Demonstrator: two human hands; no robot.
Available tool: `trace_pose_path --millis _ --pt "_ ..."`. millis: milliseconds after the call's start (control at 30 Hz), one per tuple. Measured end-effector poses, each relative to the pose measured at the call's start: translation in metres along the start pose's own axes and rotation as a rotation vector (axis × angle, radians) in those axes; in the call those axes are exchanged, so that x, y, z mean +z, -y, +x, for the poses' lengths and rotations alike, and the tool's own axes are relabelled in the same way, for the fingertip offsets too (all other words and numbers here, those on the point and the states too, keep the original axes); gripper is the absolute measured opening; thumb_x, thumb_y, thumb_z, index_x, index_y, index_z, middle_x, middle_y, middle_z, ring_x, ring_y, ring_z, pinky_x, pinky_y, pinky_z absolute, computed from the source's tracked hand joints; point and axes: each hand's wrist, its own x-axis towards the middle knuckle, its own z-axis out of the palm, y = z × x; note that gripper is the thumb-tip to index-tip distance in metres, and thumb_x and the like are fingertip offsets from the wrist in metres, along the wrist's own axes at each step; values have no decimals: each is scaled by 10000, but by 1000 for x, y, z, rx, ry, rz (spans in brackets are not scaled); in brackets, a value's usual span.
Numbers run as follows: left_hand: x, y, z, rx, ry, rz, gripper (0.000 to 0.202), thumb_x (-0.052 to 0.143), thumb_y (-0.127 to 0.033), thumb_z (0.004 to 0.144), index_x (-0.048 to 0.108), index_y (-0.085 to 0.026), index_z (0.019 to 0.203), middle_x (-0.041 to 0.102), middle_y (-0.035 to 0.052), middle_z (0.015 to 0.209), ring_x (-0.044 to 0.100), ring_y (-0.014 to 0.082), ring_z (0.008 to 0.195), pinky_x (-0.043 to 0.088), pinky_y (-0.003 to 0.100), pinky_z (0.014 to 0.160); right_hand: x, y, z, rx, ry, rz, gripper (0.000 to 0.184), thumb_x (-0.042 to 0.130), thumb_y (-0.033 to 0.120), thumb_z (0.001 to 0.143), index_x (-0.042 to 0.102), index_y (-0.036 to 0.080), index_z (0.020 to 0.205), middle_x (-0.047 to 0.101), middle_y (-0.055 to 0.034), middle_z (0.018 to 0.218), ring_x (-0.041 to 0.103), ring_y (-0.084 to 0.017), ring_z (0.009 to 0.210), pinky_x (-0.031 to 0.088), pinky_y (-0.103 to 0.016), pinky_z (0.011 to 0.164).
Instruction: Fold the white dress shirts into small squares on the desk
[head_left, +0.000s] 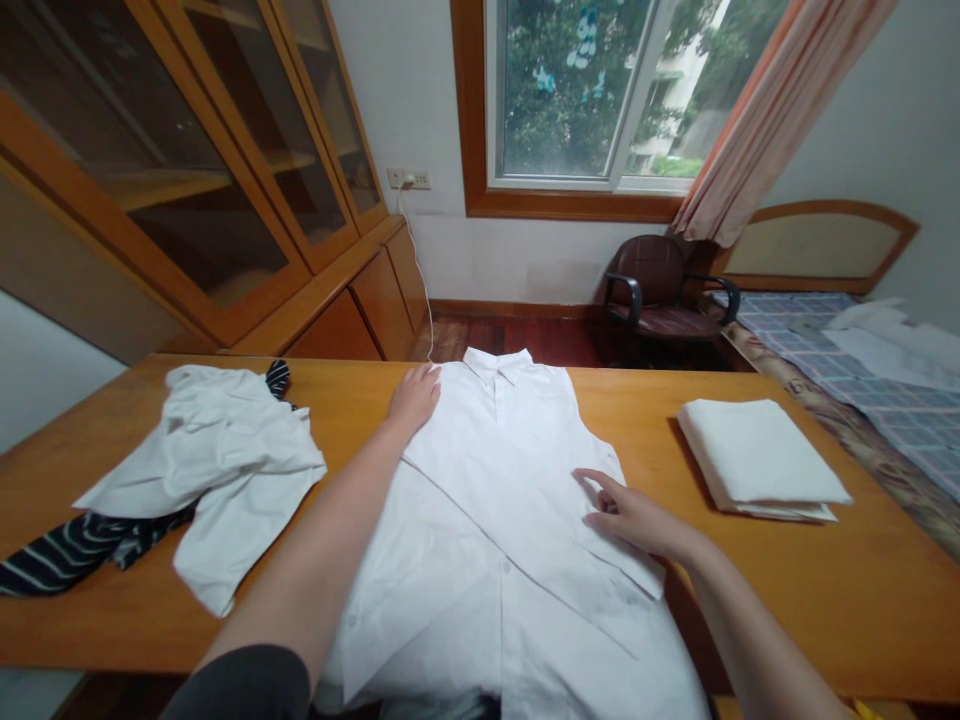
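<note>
A white collared shirt [487,450] lies front up on the wooden table, its collar at the far edge and its lower part reaching the near edge. Diagonal fold lines cross its body, and a loose edge of cloth sticks out on the right side. My left hand [415,396] rests flat on the shirt's left shoulder, fingers stretched and touching the cloth. Over the shirt's right side is my right hand [626,515], its index finger extended and thumb apart. It touches or nearly touches the fabric, and nothing shows in its grasp.
A crumpled white garment [232,430] lies at left with a black striped tie [60,555] partly under it. At right sits a folded white cloth stack [757,455]. Beyond the wooden table [360,390] stand a glass-door cabinet [300,190], an office chair [660,285] and a bed [877,370].
</note>
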Motion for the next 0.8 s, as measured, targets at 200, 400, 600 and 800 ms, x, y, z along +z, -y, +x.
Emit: trace_pose_path --millis 200,400,600,800 --pt "11 2 -3 -14 146 45 506 312 -340 1006 509 -211 1453 367 76 1596 322 295 1469 281 495 1197 0 -8 1 -8 13 41 588 580 325 864 470 282 1440 601 2 903 573 -173 808 441 -298 773" --pt "6 7 -3 -70 184 55 538 242 -369 1016 407 -266 1518 272 38 1636 269 303 1497 226 583 1194 -1 -17 -2 -41 29 44 515 582 376 878 560 252 1377 617 -29 962 577 -208 889 454 -342 852" --pt "-8 -9 -13 6 66 74 503 342 -305 985 508 -185 1444 340 91 1607 310 289 1479 220 527 1218 -7 -7 -10 25 69 66 624 546 564 905 471 275 1453 626 -27 923 591 -206 838 473 -329 783" --pt "-27 -32 -57 235 -7 -78 430 335 -257 986 663 -187 1254 577 50 1435 462 194 1382 293 380 1217 -7 -3 -8 57 123 45 743 676 501 817 441 280 1487 679 -59 1101 631 -262 985 465 -375 928"
